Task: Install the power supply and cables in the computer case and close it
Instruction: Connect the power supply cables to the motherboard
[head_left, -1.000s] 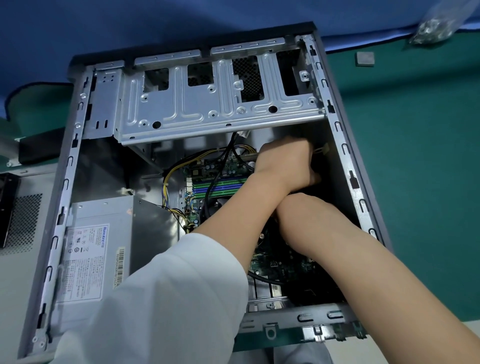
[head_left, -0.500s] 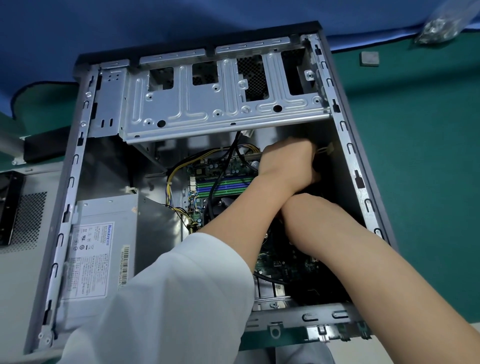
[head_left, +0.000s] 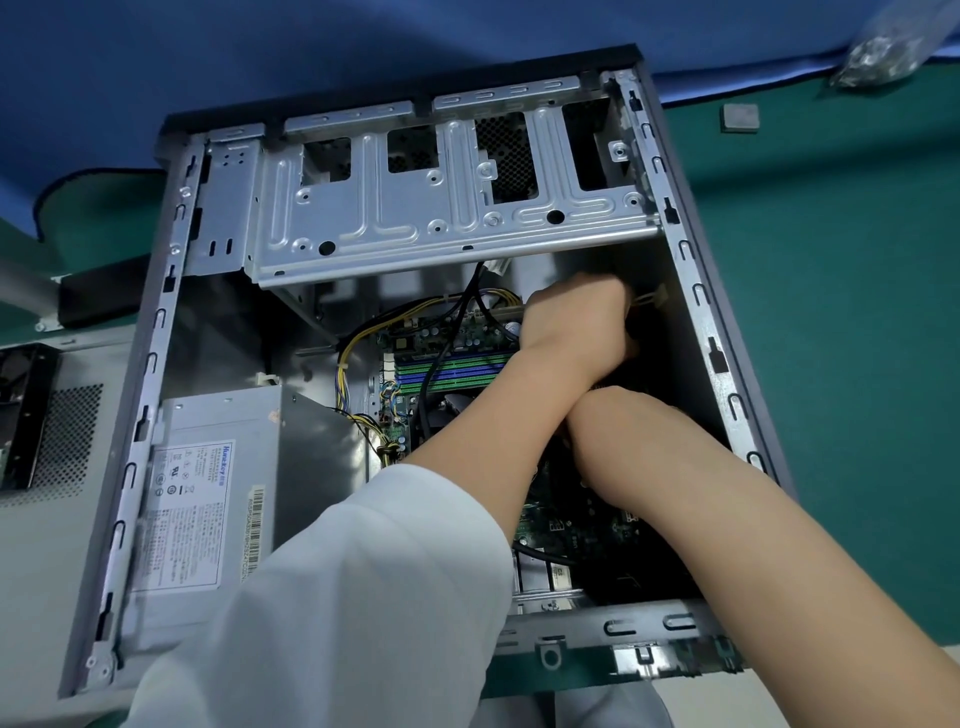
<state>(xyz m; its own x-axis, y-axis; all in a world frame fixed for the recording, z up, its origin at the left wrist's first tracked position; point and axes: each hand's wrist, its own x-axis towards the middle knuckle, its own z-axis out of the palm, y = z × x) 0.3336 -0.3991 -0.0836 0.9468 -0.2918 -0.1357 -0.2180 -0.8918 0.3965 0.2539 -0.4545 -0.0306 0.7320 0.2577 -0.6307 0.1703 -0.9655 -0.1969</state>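
Open grey metal computer case (head_left: 171, 364) lying on its side on a green mat (head_left: 857, 312), side panel off. Left hand (head_left: 574, 322) deep inside near the case's far right corner, knuckles up, fingers curled downward out of sight; a pale connector with thin wires (head_left: 654, 300) poking out just past the knuckles, apparently gripped, though the hold itself hidden. Right hand (head_left: 613, 415) just nearer than the left, wrist crossing under the left forearm, fingers buried in dark shadow; impossible to tell whether spread or gripping. White sleeve (head_left: 337, 597) covering the left arm and part of the case floor. Silver boxy power supply with a printed label (head_left: 208, 493) seated in the case corner well to the left of both hands. Yellow and black cable bundle (head_left: 358, 338) between power supply and left hand, over the green motherboard (head_left: 447, 369), largely blocked by the arms. Perforated steel drive cage (head_left: 441, 197) beyond the left hand. Clear bag of small parts (head_left: 883, 52) far right, blurred and cut off by the frame edge.
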